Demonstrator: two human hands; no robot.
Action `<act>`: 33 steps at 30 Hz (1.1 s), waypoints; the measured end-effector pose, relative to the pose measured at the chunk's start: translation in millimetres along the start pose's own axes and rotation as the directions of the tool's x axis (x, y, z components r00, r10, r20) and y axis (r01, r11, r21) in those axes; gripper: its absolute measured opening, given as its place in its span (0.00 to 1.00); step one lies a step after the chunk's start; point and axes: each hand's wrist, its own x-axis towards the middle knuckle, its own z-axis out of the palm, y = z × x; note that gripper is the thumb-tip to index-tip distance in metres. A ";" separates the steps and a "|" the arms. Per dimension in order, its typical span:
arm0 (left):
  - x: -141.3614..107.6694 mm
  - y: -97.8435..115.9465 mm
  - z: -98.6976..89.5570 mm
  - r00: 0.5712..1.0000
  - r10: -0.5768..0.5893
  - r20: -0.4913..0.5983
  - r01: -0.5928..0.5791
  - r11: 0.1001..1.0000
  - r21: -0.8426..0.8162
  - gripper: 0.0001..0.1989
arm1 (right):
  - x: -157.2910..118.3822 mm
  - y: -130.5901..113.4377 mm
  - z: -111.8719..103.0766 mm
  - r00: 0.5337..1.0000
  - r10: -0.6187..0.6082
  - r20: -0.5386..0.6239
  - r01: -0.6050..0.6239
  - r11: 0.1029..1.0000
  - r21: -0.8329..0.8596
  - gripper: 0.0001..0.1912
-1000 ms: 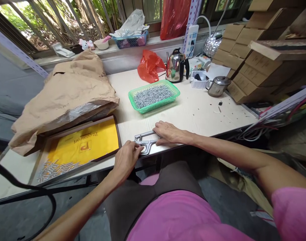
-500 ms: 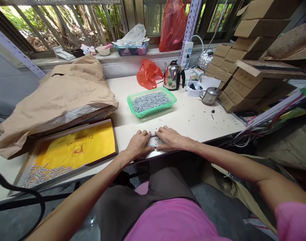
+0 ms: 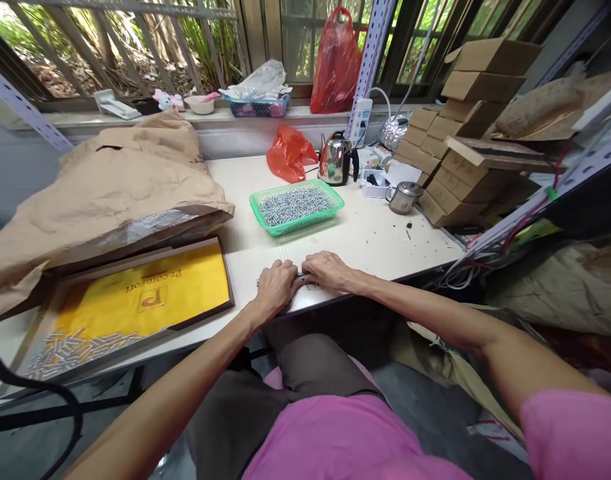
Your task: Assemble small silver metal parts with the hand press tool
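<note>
At the table's front edge, both hands are close together on a narrow grey, metal-looking strip [image 3: 300, 277], which is mostly covered by my fingers. My left hand [image 3: 277, 285] has its fingers curled round the left part of it. On the right part, my right hand [image 3: 328, 271] is closed with its thumb and fingers bent over it. Beyond the hands stands a green plastic basket [image 3: 305, 225] full of small silvery metal pins [image 3: 296, 205]. To the left lies a shallow tray [image 3: 226, 280] lined with a yellow sheet [image 3: 185, 290], with more metal pins [image 3: 80, 350] in its near corner.
A large brown paper sheet [image 3: 130, 167] lies behind the tray. At the back are a red plastic bag [image 3: 289, 155], a kettle [image 3: 337, 161] and a metal cup [image 3: 404, 199]. Stacked cardboard boxes [image 3: 460, 180] rise at the right. Small dark scraps [image 3: 409, 226] dot the tabletop.
Both hands have gone from lying flatter over the flat piece to curling round the strip, which now looks tilted up. The whole view has shifted slightly to the right.
</note>
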 end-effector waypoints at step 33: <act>-61.9 43.9 71.7 0.972 0.044 -0.230 -0.116 0.943 -0.313 0.23 | 38.6 -85.5 -15.1 0.798 -0.596 0.088 0.602 0.797 -0.058 0.06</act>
